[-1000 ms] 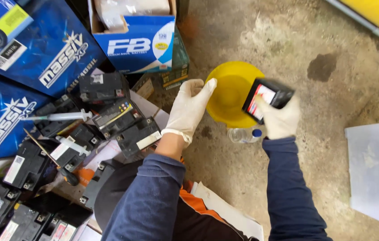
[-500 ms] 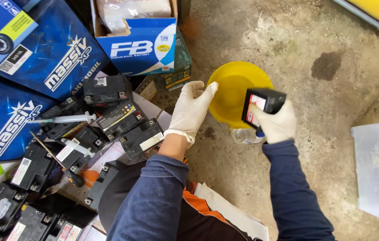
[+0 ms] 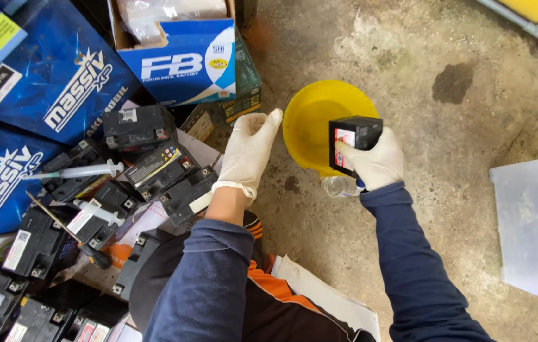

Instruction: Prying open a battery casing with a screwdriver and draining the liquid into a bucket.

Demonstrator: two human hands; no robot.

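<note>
Small black rectangular battery [image 3: 354, 142], gripped in the gloved right hand [image 3: 376, 163], hides part of the yellow plastic funnel [image 3: 312, 120]; gloved left hand [image 3: 248, 152] hangs open, empty.

We see 2 white gloves, on the left hand [image 3: 248, 152] and the right hand [image 3: 376, 161], with dark blue sleeves. The funnel [image 3: 316, 123] is yellow, the small battery [image 3: 352, 142] black with a red-and-white label, the cardboard boxes [image 3: 41, 95] blue, the floor [image 3: 408, 63] mottled grey.
</note>
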